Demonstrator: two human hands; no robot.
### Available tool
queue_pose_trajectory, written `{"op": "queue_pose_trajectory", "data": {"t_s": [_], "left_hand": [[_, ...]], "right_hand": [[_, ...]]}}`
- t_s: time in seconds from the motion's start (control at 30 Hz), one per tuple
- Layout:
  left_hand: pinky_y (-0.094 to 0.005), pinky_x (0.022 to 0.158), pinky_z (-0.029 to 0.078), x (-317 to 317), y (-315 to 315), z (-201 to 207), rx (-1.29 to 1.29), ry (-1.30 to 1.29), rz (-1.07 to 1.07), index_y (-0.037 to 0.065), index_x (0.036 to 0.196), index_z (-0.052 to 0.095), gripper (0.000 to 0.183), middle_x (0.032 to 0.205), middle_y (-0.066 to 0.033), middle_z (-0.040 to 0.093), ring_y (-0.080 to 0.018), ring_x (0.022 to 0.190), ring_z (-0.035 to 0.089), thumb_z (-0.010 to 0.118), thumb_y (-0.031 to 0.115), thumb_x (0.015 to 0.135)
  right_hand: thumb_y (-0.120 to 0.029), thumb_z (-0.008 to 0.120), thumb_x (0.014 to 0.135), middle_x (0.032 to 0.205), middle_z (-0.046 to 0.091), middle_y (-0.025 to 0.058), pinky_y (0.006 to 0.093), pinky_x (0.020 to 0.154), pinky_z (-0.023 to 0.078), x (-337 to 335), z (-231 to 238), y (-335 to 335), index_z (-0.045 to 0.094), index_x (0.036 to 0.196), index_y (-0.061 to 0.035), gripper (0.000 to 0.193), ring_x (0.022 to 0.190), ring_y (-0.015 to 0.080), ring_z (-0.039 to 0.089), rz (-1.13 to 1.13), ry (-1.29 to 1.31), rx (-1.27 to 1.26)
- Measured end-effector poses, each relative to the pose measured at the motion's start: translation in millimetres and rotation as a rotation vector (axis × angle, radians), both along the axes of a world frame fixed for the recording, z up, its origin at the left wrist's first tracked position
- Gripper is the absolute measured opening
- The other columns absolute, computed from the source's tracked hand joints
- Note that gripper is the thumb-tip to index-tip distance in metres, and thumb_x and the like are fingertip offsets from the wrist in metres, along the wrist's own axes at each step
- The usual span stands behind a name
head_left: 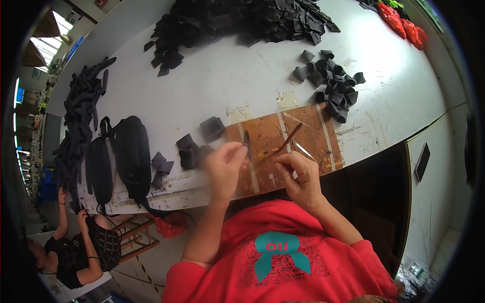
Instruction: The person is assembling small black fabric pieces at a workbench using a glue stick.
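Two red plastic bags (404, 22) lie at the far right corner of the white table (227, 81), beside a green packet (395, 4).

two hands (225, 166), one brush (287, 138), one board (283, 146)

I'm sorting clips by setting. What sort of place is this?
Probably a small factory workshop. A long white worktable carries heaps of black cut pieces, a cluster of rolled black pieces, and a stained brown work board. Another person sits nearby.
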State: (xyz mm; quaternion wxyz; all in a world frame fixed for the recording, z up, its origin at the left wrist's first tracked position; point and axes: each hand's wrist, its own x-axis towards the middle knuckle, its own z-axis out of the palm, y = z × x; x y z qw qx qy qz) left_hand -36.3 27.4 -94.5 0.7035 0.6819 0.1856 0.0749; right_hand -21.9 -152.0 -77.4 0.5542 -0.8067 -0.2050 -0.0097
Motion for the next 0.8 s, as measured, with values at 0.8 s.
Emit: {"op": "queue_pose_trajectory", "data": {"t_s": [0.8], "left_hand": [[-0.0175,0.039,0.027,-14,-20,23,-0.99,0.042,-0.295,0.003,0.101,0.057,0.022,0.079,-0.0019,0.057,-0.0019,0.047,0.039,0.062,-0.003,0.08]], "right_hand": [[0.003,0.059,0.08,0.069,0.055,0.004,0.0269,0.051,0.043,2,-7,16,0.06,0.084,0.0015,0.004,0.055,0.0127,0.052,-0.16,0.155,0.151]]}}
